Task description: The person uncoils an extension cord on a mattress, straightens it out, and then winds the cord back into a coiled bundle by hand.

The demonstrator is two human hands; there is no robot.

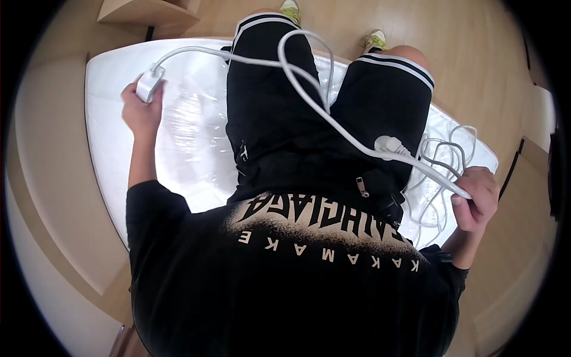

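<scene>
My left hand (141,110) is closed round a white power adapter (150,84) at the upper left. From its top a white cable (256,60) runs across my lap and makes a loop above my thighs. My right hand (476,201) pinches a thick stretch of the white cable at the right. Between the loop and that hand, a round white plug (391,147) rests on my right thigh. More loosely coiled cable (437,211) lies beside my right leg, close to the right hand.
I sit on a plastic-covered white mattress (190,125), its film wrinkled and shiny. A wooden piece of furniture (148,16) stands at the upper left. My shoes (375,40) are on the wood floor (470,65). A wooden panel runs along the left.
</scene>
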